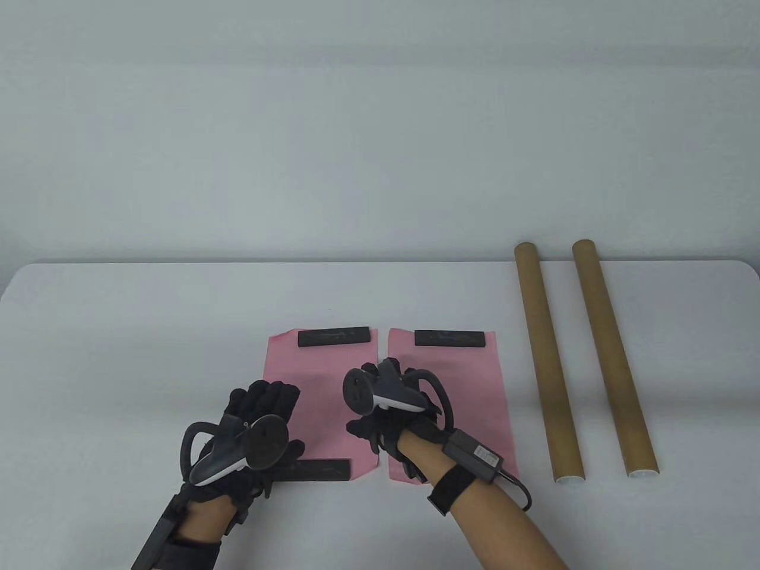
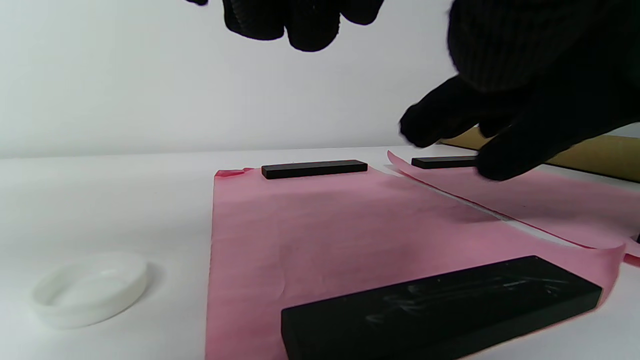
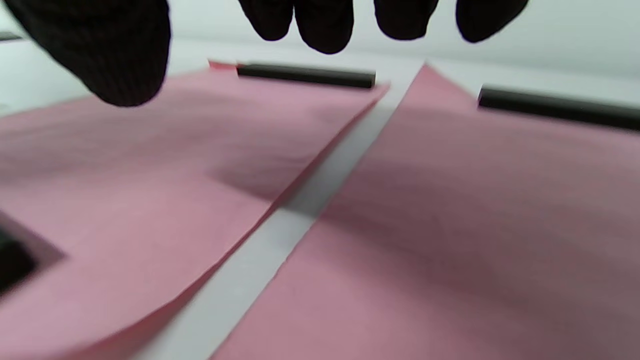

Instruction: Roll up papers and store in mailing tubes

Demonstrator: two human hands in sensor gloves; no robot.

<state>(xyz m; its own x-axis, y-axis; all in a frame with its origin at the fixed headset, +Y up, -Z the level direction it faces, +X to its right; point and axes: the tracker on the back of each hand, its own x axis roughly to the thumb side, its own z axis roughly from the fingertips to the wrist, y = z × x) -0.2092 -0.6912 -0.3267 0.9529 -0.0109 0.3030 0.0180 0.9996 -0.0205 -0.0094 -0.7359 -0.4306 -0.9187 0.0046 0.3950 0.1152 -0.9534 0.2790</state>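
Two pink paper sheets are laid side by side on the white bench, a narrow strip of bench showing between them. The left sheet is weighted by a black bar at its far edge and another at its near edge; the right sheet carries a black bar at its far edge.

The left hand is held over the near left part of the left sheet, fingers loosely extended, nothing gripped. The right hand is held above the gap between the sheets, near their near ends; in the right wrist view its fingertips hang clear of the paper, with nothing held.

Two brown mailing tubes are laid well to the right of both hands, lengthwise and almost parallel: the inner tube just beside the right sheet, the outer tube farther right.

A white plastic cap is seen in the left wrist view, on the bench left of the left sheet.
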